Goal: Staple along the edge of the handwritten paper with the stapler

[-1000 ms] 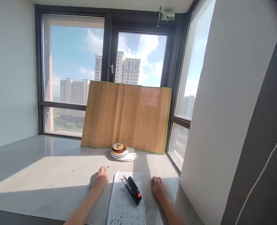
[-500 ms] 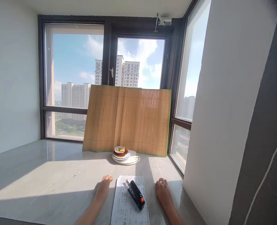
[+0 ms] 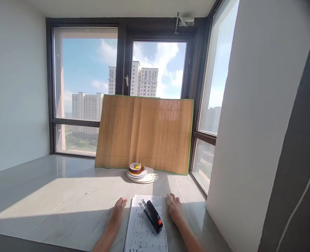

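Handwritten white sheets (image 3: 137, 224) lie on the grey ledge, and a black stapler (image 3: 153, 217) with an orange mark rests on top of them, its jaws spread apart. My left hand (image 3: 119, 209) is just left of the papers, its fingers curled together, and nothing shows in it. On the right side, close to the papers' edge, my right hand (image 3: 174, 207) hovers or rests over the ledge with its fingers apart, holding nothing. Neither hand touches the stapler.
Beyond the papers stands a stack of small plates (image 3: 137, 173) on a round white board (image 3: 151, 175). Behind it a bamboo mat (image 3: 144, 134) leans against the window. A white wall (image 3: 239, 133) bounds the right side. Small scraps (image 3: 88, 192) lie at left.
My right hand has moved left, closer to the papers, and its fingers have spread. My left hand has barely moved. The view has shifted slightly.
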A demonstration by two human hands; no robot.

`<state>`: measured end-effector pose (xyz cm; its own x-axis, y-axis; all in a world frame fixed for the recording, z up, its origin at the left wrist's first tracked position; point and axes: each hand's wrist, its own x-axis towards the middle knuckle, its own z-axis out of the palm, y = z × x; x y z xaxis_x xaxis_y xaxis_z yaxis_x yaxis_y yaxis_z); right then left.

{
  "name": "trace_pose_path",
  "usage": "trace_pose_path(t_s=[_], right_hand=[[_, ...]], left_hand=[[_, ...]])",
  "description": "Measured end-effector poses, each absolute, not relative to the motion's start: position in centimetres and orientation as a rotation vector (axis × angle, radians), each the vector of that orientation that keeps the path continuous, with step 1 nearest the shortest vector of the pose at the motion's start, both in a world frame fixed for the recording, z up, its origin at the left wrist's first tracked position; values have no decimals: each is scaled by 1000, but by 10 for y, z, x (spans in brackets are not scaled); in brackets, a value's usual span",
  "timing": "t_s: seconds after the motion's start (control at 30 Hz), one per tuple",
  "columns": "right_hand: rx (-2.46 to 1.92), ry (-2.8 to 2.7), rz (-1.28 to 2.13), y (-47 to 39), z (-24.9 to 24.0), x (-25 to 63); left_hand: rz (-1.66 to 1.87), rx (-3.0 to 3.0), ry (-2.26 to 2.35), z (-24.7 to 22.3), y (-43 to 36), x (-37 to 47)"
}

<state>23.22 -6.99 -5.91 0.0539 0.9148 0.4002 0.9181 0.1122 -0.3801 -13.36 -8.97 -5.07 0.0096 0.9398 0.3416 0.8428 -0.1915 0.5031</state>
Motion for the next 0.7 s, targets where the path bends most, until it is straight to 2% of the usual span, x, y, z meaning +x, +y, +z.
trace_pose_path(t_s=[0.17, 0.3, 0.4, 0.57, 0.7], right_hand=[[-1222, -1651, 190, -87, -60, 207], [-880, -1756, 391, -112, -57, 172], [-887, -1914, 438, -124, -55, 154], [-1045, -1862, 398, -127, -61, 151], [-933, -1875, 423, -127, -62, 153]], left_hand=[[1276, 2141, 1590, -59, -94, -128], [1389, 2142, 1316, -57, -101, -120], [1330, 2235, 1235, -56, -102, -116], [1203, 2437, 1184, -59, -99, -114], [1222, 2485, 1187, -60, -99, -113]])
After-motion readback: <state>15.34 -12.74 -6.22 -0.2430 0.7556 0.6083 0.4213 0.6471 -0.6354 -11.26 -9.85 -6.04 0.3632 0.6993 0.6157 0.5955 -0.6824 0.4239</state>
